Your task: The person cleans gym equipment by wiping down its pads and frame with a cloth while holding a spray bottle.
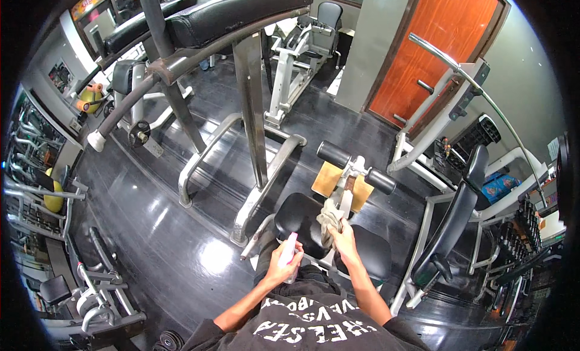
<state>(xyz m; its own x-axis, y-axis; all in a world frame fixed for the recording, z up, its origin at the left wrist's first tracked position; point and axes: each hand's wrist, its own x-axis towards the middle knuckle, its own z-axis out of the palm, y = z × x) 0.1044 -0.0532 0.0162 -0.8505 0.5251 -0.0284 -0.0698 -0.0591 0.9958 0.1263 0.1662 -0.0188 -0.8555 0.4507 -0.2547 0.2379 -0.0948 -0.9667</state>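
Observation:
In the lower middle of the head view, my left hand (285, 261) is closed around a small spray bottle (288, 251) with a pink and white top; its lower part is largely covered by my fingers. My right hand (343, 239), to the right of it, grips a crumpled light grey cloth (330, 217). The cloth hangs over the gap between two black padded seats, a left pad (297, 215) and a right pad (376, 251). Beyond them stands a post with black foam rollers (334, 154) and tan boards (326, 178) beside it.
A tall metal frame with black padded arms (240, 11) rises at the upper left. To the right are an upright bench (446, 224) and a rack of dumbbells (512, 242). A weight plate (171, 339) lies at the bottom left. An orange wooden door (435, 47) is behind.

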